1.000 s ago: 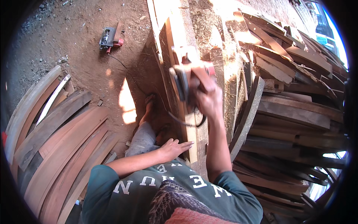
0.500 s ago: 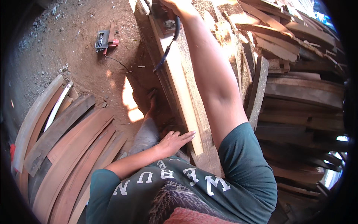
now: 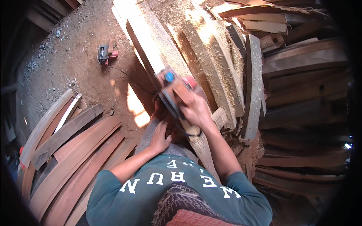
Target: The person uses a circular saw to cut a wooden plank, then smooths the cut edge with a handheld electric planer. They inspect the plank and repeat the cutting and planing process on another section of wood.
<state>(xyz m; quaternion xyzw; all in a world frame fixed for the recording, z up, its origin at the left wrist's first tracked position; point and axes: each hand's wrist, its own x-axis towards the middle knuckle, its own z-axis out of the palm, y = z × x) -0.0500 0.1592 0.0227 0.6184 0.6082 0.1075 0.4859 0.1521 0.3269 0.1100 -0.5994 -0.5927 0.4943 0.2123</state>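
Observation:
My right hand (image 3: 197,110) is wrapped around the handle of an electric hand planer (image 3: 174,83), red and grey with a blue knob and blurred by motion. The planer sits on a long pale board (image 3: 145,39) in front of me, near the board's close end. A dark cord loops beneath my right wrist. My left hand (image 3: 160,138) lies on my grey-trousered leg with its fingers stretched out, holding nothing. Pale shavings cover the timber beside the board.
A second red power tool (image 3: 108,54) with a metal base rests on the dirt floor, trailing a cord. Curved reddish planks (image 3: 81,150) are stacked at the left. Shaving-covered timbers (image 3: 215,56) and a large lumber pile (image 3: 301,64) stand on the right.
My right hand has drawn the planer from the board's far end back toward my body. My left hand has left the board's near end and now rests on my leg.

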